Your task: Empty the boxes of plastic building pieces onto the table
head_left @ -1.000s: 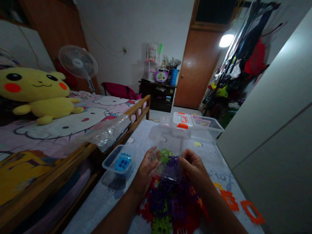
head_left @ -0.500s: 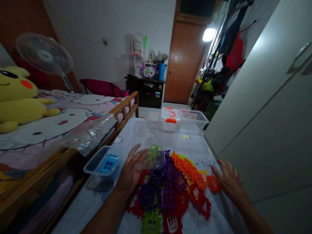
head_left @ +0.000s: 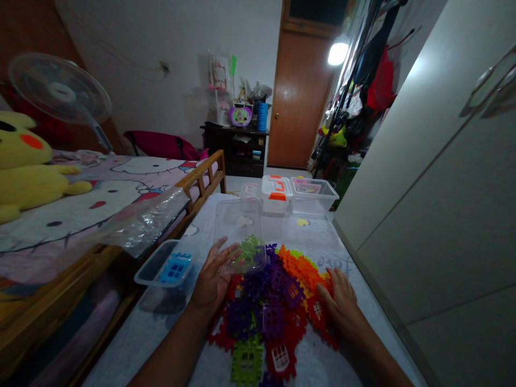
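Note:
My left hand (head_left: 213,279) grips the near side of a clear plastic box (head_left: 237,215), which is tilted over the far left of the pile. Light green interlocking pieces (head_left: 248,248) show through its wall. Fingers stretched and slightly apart, my right hand (head_left: 341,293) rests against the right side of the pile, at the red pieces (head_left: 318,314) and orange pieces (head_left: 298,264). Purple pieces (head_left: 274,317) fill the pile's middle, and a green window piece (head_left: 246,361) lies at its near end. Left of my left hand, another clear box (head_left: 147,275) holds blue pieces (head_left: 175,267).
Behind the pile stand a lidded clear box (head_left: 276,196) with orange clips and an open clear box (head_left: 314,199). A wooden bed rail (head_left: 201,174) runs along the table's left side, with plastic wrap (head_left: 149,220) on it. A pale cabinet (head_left: 435,215) borders the right.
My right hand has moved left, from beside the loose pieces onto the pile's right edge, and those pieces now sit closer in. My left hand still has the clear box. The view has shifted slightly.

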### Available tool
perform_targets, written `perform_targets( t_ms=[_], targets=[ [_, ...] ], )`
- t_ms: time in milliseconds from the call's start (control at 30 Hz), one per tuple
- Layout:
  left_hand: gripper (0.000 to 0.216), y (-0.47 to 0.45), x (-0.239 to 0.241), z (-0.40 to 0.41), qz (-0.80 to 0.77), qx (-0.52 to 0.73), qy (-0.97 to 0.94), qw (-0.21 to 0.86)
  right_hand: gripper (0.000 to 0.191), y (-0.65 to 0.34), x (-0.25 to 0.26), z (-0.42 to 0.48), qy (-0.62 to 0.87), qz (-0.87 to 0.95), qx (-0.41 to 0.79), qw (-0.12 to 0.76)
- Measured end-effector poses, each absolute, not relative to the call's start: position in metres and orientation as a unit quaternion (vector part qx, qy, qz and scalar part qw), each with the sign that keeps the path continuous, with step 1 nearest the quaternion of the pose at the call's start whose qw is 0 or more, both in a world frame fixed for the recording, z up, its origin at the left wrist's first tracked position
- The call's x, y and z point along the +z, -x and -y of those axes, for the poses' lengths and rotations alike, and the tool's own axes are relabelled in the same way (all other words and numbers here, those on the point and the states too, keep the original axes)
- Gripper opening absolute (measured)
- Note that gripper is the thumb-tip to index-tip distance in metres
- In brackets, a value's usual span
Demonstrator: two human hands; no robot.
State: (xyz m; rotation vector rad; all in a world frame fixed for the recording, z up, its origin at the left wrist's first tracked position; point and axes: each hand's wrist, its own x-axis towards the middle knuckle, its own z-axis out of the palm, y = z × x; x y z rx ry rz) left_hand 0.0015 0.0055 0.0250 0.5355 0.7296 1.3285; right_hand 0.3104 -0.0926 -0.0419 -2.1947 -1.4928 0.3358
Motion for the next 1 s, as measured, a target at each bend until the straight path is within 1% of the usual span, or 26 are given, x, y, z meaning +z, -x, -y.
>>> perform_targets(
  t_ms=[133,233,333,467,600,700,833,933,1000],
  targets=[
    [0.049,-0.003,0.026,-0.005,-0.349,0.594,-0.246,0.682,0.071,-0.295,-0.028,0.089,0.735,0.583,0.188,0.291],
    [0.049,-0.007,0.033,-0.004,-0.360,0.601,-0.248,0.669,0.071,-0.296,-0.017,0.079,0.710,0.595,0.206,0.315],
    [0.048,-0.011,0.043,-0.001,-0.371,0.604,-0.248,0.661,0.065,-0.296,-0.007,0.063,0.704,0.597,0.196,0.331],
    [0.044,-0.018,0.056,0.000,-0.392,0.613,-0.236,0.644,0.053,-0.295,0.002,0.044,0.659,0.624,0.240,0.343],
    [0.027,-0.020,0.075,-0.013,-0.409,0.619,-0.208,0.638,0.054,-0.302,-0.001,0.039,0.697,0.577,0.191,0.380],
    [0.012,-0.015,0.095,-0.034,-0.440,0.614,-0.177,0.631,0.056,-0.316,-0.009,0.041,0.719,0.541,0.175,0.400],
    [0.009,-0.005,0.115,-0.072,-0.465,0.623,-0.165,0.606,0.053,-0.331,-0.015,0.043,0.729,0.502,0.155,0.438],
    [0.008,-0.003,0.111,-0.100,-0.475,0.617,-0.161,0.607,0.052,-0.334,-0.017,0.043,0.733,0.487,0.156,0.448],
    [0.011,-0.005,0.102,-0.117,-0.463,0.623,-0.173,0.607,0.052,-0.334,-0.018,0.042,0.736,0.486,0.163,0.441]
  ],
)
